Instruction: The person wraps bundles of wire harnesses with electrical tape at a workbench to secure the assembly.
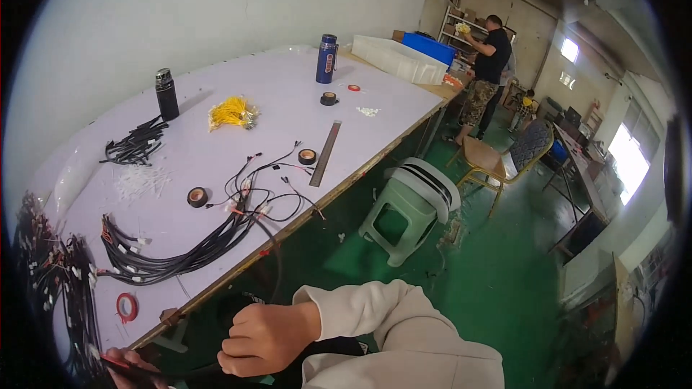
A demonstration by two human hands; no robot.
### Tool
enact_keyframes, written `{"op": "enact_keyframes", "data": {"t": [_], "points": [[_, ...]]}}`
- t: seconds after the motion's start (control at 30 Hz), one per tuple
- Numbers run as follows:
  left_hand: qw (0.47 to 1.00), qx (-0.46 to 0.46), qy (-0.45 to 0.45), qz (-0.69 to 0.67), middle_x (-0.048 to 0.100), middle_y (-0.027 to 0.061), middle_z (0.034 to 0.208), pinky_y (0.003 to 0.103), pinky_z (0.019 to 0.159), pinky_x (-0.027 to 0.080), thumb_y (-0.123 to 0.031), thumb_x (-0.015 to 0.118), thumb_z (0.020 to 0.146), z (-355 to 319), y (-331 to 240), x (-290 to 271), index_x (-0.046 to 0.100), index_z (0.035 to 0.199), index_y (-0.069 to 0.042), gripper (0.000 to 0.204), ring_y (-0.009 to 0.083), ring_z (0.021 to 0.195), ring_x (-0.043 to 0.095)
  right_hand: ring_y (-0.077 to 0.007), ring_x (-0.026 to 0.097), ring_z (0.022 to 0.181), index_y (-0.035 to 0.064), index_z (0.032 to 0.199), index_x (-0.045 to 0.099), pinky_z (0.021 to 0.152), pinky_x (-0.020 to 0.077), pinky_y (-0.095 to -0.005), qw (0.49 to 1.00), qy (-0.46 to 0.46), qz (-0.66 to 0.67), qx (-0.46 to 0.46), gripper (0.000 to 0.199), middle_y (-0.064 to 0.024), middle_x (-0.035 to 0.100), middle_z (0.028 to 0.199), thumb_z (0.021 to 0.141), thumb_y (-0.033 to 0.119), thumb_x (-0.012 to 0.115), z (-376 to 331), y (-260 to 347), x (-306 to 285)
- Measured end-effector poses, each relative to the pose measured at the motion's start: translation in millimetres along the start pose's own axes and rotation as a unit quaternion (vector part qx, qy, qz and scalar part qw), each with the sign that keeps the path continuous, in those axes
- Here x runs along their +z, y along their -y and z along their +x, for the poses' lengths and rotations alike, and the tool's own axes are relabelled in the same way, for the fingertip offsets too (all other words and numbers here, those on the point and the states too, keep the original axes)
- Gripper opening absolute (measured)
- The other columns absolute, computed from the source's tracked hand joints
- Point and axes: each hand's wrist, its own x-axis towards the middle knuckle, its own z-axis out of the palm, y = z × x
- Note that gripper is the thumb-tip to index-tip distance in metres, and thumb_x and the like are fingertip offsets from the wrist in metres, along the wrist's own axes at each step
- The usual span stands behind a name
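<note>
My right hand (263,338) is closed in a fist in front of the table's near edge, around a black cable (191,373) that shows below its fingers. My left hand (131,369), low at the left and partly cut off, grips the same dark cable, where a bit of red shows. Beyond my hands, a bundle of black wire harnesses (180,265) with white connectors lies along the table's near side. One dark lead hangs from it over the edge towards my right wrist. A red tape roll (127,307) lies near my left hand.
The table (281,108) holds black tape rolls (197,197), a steel ruler (326,153), yellow wires (232,112), a black bottle (166,94) and a blue bottle (326,59). Harnesses hang at the far left. A green stool (405,209) and a chair (497,158) stand right. Another person (490,65) stands beyond.
</note>
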Motion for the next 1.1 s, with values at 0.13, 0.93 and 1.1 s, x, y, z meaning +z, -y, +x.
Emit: {"op": "enact_keyframes", "data": {"t": [0.13, 0.93, 1.1], "points": [[0.996, 0.057, -0.02, 0.071, 0.062, 0.0046, 0.08, 0.021, 0.049, 0.043, -0.029, 0.046, 0.095, -3, 4, -20, 0.058, 0.106, -0.004, 0.03, 0.008, 0.052, 0.05, -0.0132, 0.042, 0.045, -0.0009, 0.086, 0.054, 0.039, 0.0292, -0.0265, 0.999, 0.033, -0.023, 0.002, 0.018, -0.0019, 0.039, 0.059, 0.076, 0.011, 0.064, -7, -3, -9], [0.928, 0.097, -0.355, 0.051, 0.058, 0.0002, 0.077, 0.026, 0.064, 0.042, -0.025, 0.051, 0.093, -45, 2, -94, 0.059, 0.087, -0.006, 0.021, 0.0116, 0.065, 0.051, -0.0271, 0.055, 0.081, 0.0064, 0.095, 0.061, 0.083, 0.039, -0.043, 0.893, -0.173, -0.409, 0.074, 0.022, -0.0065, 0.057, 0.08, 0.073, 0.006, 0.06, -10, -125, -123], [0.946, 0.003, -0.316, 0.068, 0.057, -0.0001, 0.072, 0.027, 0.074, 0.043, -0.029, 0.051, 0.093, -74, -4, -170, 0.058, 0.082, -0.008, 0.024, 0.0125, 0.068, 0.054, -0.0271, 0.055, 0.067, 0.006, 0.088, 0.057, 0.059, 0.0432, -0.0376, 0.94, -0.027, -0.29, 0.18, 0.016, -0.0077, 0.053, 0.071, 0.073, 0.003, 0.06, -32, -88, -131]]}}
